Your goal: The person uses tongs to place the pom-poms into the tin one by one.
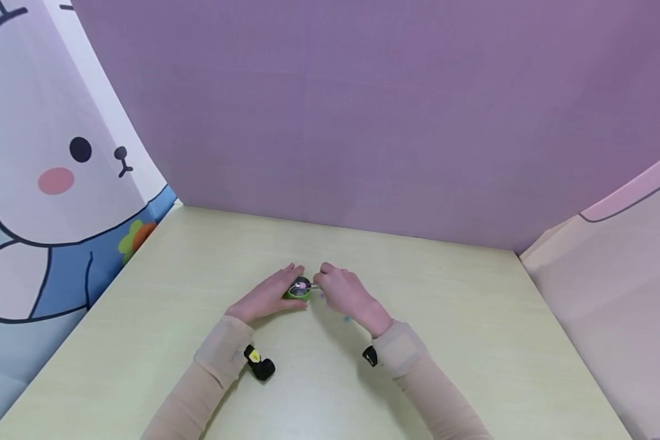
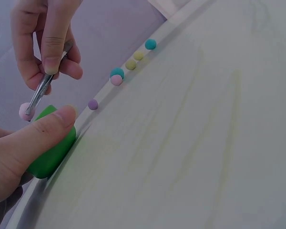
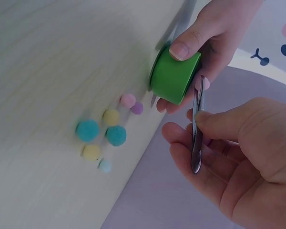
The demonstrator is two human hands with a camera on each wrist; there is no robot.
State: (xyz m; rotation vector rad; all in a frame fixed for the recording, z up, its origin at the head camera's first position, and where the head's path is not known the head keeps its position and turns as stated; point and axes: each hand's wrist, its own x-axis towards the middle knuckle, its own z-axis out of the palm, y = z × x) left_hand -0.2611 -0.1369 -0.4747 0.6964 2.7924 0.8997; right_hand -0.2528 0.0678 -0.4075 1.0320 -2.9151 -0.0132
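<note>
My left hand [image 1: 265,297] holds a small round green container [image 3: 170,77] on the table, thumb on one side and fingers on the other. With its thumb and fingers, my right hand [image 1: 351,294] pinches metal tweezers [image 3: 197,129]. A pale pink pom-pom [image 2: 23,110] sits at the tweezers' tips, over the container's open top in the head view. Beside the container lie loose pom-poms: two teal, one of them a teal pom-pom [image 3: 87,130], two yellow ones, a pink pom-pom [image 3: 127,100], a purple pom-pom [image 3: 137,108] and a small pale blue one [image 3: 105,165].
The pale wooden table [image 1: 473,342] runs back to a purple panel [image 1: 374,122]. A panel with a cartoon animal [image 1: 44,153] stands along the left, and a pale pink one [image 1: 627,263] along the right. Black straps hang at both sleeves.
</note>
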